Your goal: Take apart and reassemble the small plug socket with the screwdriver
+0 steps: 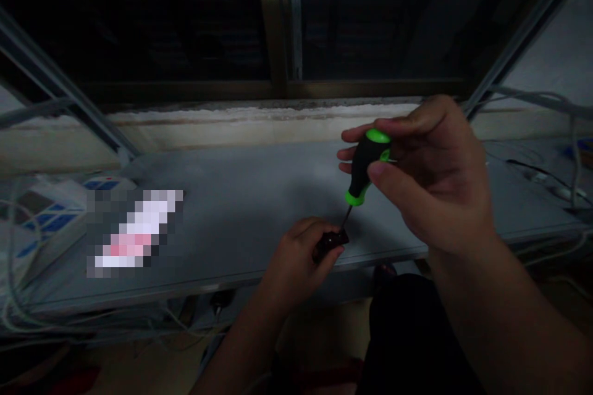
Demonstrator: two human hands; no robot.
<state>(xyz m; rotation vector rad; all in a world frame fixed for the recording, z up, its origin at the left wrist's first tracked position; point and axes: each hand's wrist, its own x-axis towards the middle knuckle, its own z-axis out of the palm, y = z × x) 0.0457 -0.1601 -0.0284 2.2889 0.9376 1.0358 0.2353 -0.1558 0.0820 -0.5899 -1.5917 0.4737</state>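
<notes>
My right hand (430, 179) is closed around a screwdriver (364, 166) with a black and bright green handle. Its thin shaft points down and slightly left. The tip meets, or comes very close to, a small dark brown part (330, 245); whether a screw sits there is too dark to tell. Near the front edge of the grey table, my left hand (303, 250) grips that dark part between thumb and fingers. Much of the part is hidden by the fingers.
The grey table (222, 197) runs along a window wall. A blurred-out flat item (139, 231) lies on its left, beside a white and blue device (55, 216) with cables. More cables (546, 182) lie at the right end. Metal frame posts (69, 86) slant up on both sides.
</notes>
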